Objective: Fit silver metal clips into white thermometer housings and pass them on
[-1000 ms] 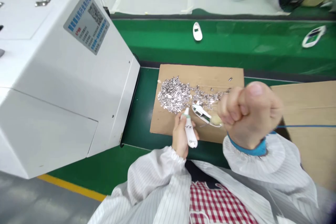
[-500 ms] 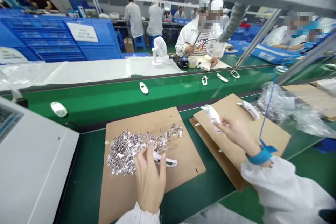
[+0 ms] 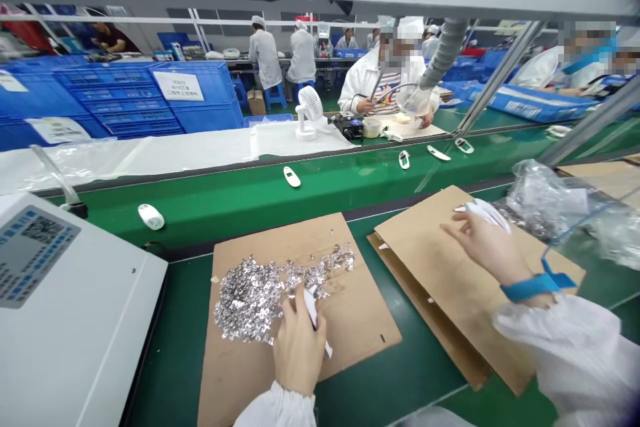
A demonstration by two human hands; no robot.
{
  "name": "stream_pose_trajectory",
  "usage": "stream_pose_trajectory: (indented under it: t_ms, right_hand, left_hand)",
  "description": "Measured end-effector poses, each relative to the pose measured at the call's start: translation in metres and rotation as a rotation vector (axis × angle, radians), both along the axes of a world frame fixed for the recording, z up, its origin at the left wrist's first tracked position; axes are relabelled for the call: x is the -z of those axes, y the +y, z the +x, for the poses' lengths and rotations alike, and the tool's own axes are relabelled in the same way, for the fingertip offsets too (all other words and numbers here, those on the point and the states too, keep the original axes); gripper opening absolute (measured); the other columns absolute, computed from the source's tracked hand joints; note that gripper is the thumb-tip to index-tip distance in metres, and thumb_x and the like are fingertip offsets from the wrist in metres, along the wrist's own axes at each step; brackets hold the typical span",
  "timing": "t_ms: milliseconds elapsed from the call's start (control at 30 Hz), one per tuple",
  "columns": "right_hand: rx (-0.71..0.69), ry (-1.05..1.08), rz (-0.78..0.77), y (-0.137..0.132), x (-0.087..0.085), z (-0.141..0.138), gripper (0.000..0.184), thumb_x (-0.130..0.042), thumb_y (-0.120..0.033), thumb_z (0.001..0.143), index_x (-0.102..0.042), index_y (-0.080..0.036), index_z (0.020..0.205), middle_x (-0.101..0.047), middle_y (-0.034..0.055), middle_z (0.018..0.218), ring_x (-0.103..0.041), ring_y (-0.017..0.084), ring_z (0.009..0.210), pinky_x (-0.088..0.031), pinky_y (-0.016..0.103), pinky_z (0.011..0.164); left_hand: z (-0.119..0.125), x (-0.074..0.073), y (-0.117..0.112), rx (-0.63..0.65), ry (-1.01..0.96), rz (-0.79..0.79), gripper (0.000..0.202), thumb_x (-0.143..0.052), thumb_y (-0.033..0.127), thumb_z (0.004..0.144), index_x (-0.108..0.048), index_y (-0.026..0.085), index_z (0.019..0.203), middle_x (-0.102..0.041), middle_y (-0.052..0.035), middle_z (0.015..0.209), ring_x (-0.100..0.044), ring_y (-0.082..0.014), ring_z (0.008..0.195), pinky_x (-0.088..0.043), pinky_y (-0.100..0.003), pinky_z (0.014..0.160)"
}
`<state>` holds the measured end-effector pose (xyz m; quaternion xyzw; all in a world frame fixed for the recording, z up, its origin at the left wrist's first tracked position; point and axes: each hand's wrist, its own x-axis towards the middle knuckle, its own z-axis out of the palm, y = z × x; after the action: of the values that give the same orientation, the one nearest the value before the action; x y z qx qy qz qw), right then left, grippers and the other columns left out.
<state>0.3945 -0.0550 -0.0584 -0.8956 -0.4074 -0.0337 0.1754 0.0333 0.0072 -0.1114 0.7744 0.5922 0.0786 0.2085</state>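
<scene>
My left hand [image 3: 301, 347] grips a white plastic shell [image 3: 311, 307], slim and curved, over a cardboard sheet [image 3: 250, 390]. Beside these fingers lies a heap of small shiny metal clips [image 3: 250, 300], which trails off to the right. My right hand [image 3: 483, 247], wearing a blue wrist strap [image 3: 533, 287], is over the stacked cardboard [image 3: 425, 240] on the right. Its fingers are apart and nothing shows between them. White curved shells [image 3: 493, 213] lie just behind this hand, which partly hides them.
A green conveyor belt [image 3: 345, 170] crosses ahead, carrying several white shells [image 3: 291, 177]. At left stands a white machine box [image 3: 85, 333]. Clear plastic bags [image 3: 545, 197] lie at right. Across the belt, a person [image 3: 385, 83] works near a small white fan [image 3: 307, 113].
My right hand has moved right and let go of its white shell beside another on the cardboard. The shell in my left hand has turned to point more toward me.
</scene>
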Motion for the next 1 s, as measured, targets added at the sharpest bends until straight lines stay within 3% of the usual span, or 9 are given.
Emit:
stream_pose_trajectory:
  t_ms: [133,233,300,367,433,500,600,733,1000]
  right_hand:
    - [-0.413,0.237,-0.116,0.005,-0.010,-0.095,0.033,-0.050,-0.053,0.089,-0.066,-0.025,0.096,-0.068,0.0011,0.072,-0.066,0.022,0.067,-0.043,0.031,0.060]
    - [-0.552,0.285,-0.109,0.007,-0.009,-0.147,0.028,-0.051,-0.049,0.090,-0.066,-0.025,0.097,-0.068,-0.0016,0.069,-0.065,0.018,0.061,-0.041,0.029,0.056]
    - [-0.599,0.293,-0.110,0.013,-0.002,-0.166,0.027,-0.050,-0.046,0.092,-0.065,-0.024,0.097,-0.068,-0.0017,0.070,-0.065,0.018,0.063,-0.041,0.028,0.056]
    - [-0.610,0.278,-0.122,0.028,0.009,-0.176,0.023,-0.050,-0.041,0.093,-0.065,-0.024,0.097,-0.071,-0.0011,0.076,-0.067,0.018,0.070,-0.042,0.028,0.059]
    - [-0.590,0.219,-0.148,0.049,0.021,-0.181,0.017,-0.051,-0.032,0.093,-0.066,-0.024,0.096,-0.073,0.0001,0.087,-0.067,0.018,0.080,-0.042,0.028,0.064]
    - [-0.582,0.160,-0.178,0.076,0.031,-0.186,0.016,-0.052,-0.025,0.092,-0.068,-0.023,0.096,-0.073,0.0019,0.098,-0.067,0.018,0.089,-0.043,0.027,0.068]
    - [-0.607,0.116,-0.209,0.111,0.040,-0.194,0.016,-0.055,-0.024,0.090,-0.070,-0.022,0.094,-0.072,0.0042,0.102,-0.066,0.019,0.094,-0.042,0.027,0.069]
    - [-0.688,0.063,-0.254,0.132,0.046,-0.203,0.014,-0.060,-0.025,0.087,-0.073,-0.024,0.092,-0.073,0.0052,0.102,-0.067,0.021,0.091,-0.041,0.027,0.067]
    - [-0.854,-0.028,-0.296,0.135,0.057,-0.199,0.024,-0.050,-0.026,0.094,-0.074,-0.020,0.094,-0.072,0.0071,0.105,-0.067,0.021,0.092,-0.041,0.027,0.067]
  left_hand:
    - [-0.006,0.005,-0.005,-0.076,-0.224,-0.044,0.052,-0.040,0.016,0.087,-0.043,0.020,0.138,-0.053,-0.0149,0.126,-0.066,-0.0288,0.098,-0.050,-0.039,0.079]
    - [-0.015,0.007,-0.005,-0.176,-0.588,-0.073,0.045,-0.045,0.016,0.083,-0.050,0.020,0.128,-0.056,-0.0115,0.126,-0.056,-0.0272,0.119,-0.043,-0.040,0.101]
    - [-0.021,0.006,-0.004,-0.287,-0.871,-0.158,0.037,-0.050,0.020,0.083,-0.054,0.020,0.119,-0.061,-0.0088,0.118,-0.056,-0.0255,0.119,-0.041,-0.041,0.104]
    - [-0.027,0.002,-0.003,-0.417,-1.153,-0.306,0.032,-0.055,0.026,0.081,-0.054,0.021,0.113,-0.062,-0.0064,0.106,-0.062,-0.0249,0.108,-0.050,-0.041,0.095]
    - [-0.030,-0.004,-0.002,-0.497,-1.367,-0.463,0.037,-0.059,0.027,0.078,-0.052,0.021,0.114,-0.062,-0.0052,0.100,-0.067,-0.0234,0.091,-0.057,-0.038,0.076]
    - [-0.032,-0.011,-0.001,-0.520,-1.481,-0.574,0.047,-0.061,0.026,0.076,-0.047,0.022,0.121,-0.062,-0.0043,0.096,-0.066,-0.0184,0.071,-0.057,-0.032,0.056]
    - [-0.034,-0.019,-0.002,-0.541,-1.557,-0.642,0.063,-0.063,0.024,0.076,-0.037,0.026,0.133,-0.059,0.0008,0.083,-0.053,-0.0112,0.051,-0.050,-0.026,0.040]
    - [-0.039,-0.022,-0.004,-0.598,-1.589,-0.675,0.071,-0.064,0.023,0.076,-0.031,0.028,0.139,-0.054,0.0036,0.076,-0.049,-0.0106,0.049,-0.049,-0.025,0.036]
    - [-0.037,-0.017,-0.002,-0.534,-1.597,-0.780,0.068,-0.063,0.020,0.076,-0.033,0.026,0.136,-0.055,0.0029,0.075,-0.050,-0.0103,0.048,-0.049,-0.023,0.035]
